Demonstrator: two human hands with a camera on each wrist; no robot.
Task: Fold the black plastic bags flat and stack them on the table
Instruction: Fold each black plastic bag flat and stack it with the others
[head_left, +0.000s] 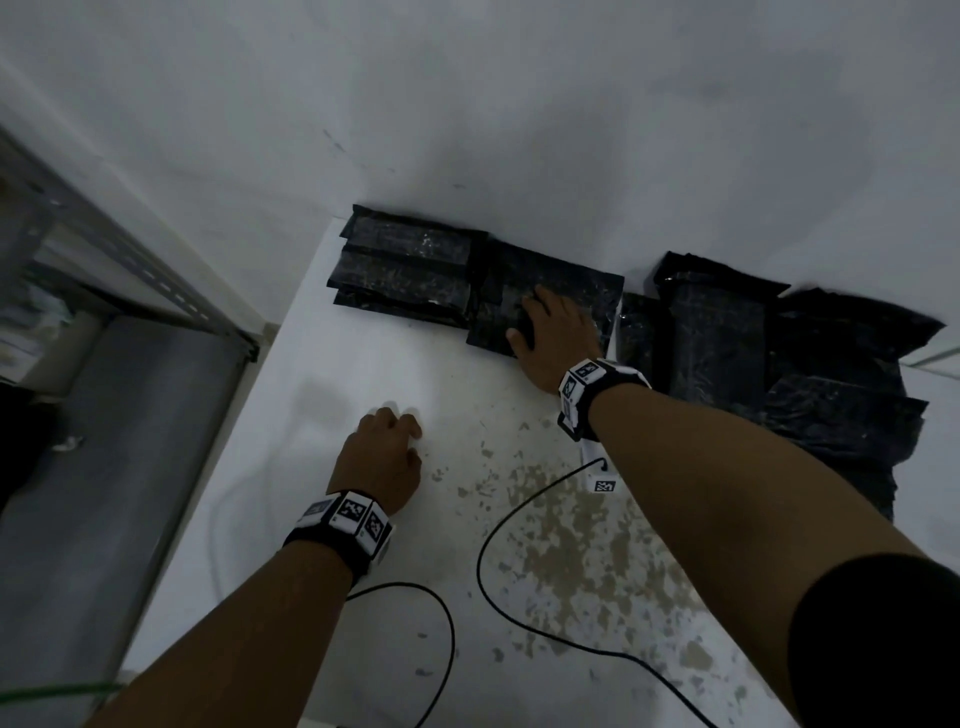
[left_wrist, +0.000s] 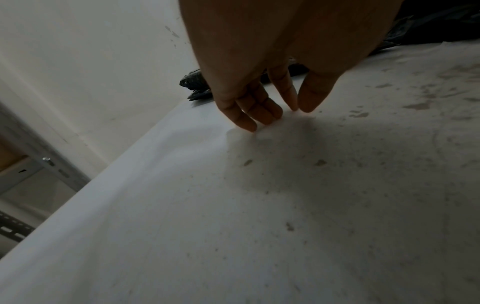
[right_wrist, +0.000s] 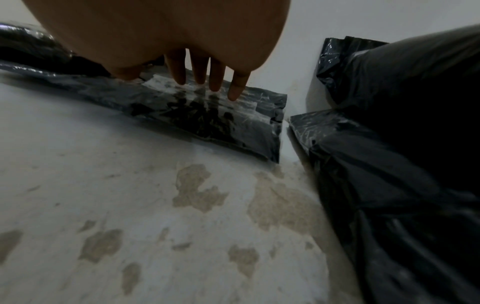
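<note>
A folded black plastic bag (head_left: 545, 296) (right_wrist: 221, 121) lies flat at the back of the white table (head_left: 395, 545), against the wall. My right hand (head_left: 556, 332) (right_wrist: 207, 80) rests on it with straight fingers pressing down. To its left sits a stack of folded black bags (head_left: 405, 270) (left_wrist: 193, 82). To the right lies a loose heap of black bags (head_left: 789, 374) (right_wrist: 389, 144). My left hand (head_left: 384, 457) (left_wrist: 270, 111) rests its fingertips on the bare table, holding nothing.
The tabletop has worn brown patches (head_left: 571, 530). Two black cables (head_left: 498, 587) cross its near part. A metal shelf frame (head_left: 119, 260) stands to the left, past the table's left edge (head_left: 228, 467). The white wall (head_left: 519, 104) closes the back.
</note>
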